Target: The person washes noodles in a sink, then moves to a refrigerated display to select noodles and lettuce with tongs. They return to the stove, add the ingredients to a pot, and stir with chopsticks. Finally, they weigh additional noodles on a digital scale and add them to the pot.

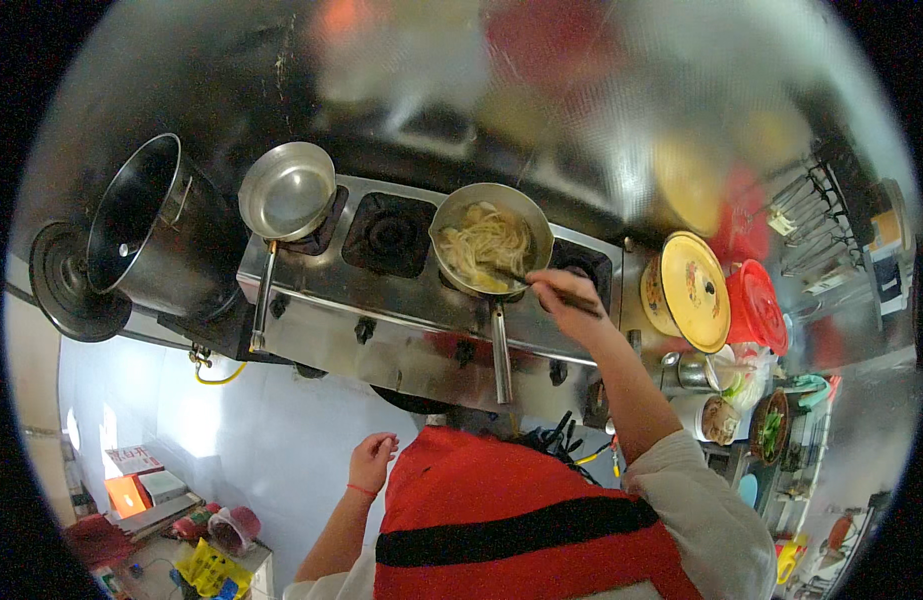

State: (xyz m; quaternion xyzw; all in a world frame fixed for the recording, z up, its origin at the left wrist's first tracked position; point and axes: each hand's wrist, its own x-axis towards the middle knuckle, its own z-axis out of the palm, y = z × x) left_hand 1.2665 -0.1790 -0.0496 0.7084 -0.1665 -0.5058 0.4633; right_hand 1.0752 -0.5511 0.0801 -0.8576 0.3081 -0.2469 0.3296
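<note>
Noodles (485, 241) in pale broth fill part of a metal saucepan (535, 214) on a burner of the steel gas range (416, 296). The pan's metal handle (501, 352) points towards me. My right hand (570, 301) is closed on dark chopsticks (515, 278), whose tips are in the noodles near the pan's front side; the hand is slightly blurred. My left hand (373, 461) hangs beside the red apron (499, 517), away from the range, with fingers curled and nothing visible in it. A second saucepan (289, 191), with no food in it, sits at the range's left end.
Left of the range stands a tall stockpot (198, 247) with a dark round lid (75, 289) beside it. On the right are a yellow enamel pot (690, 292), a red lidded container (761, 307), a tub of food (719, 420) and a basket of greens (770, 427). Utensils hang further right.
</note>
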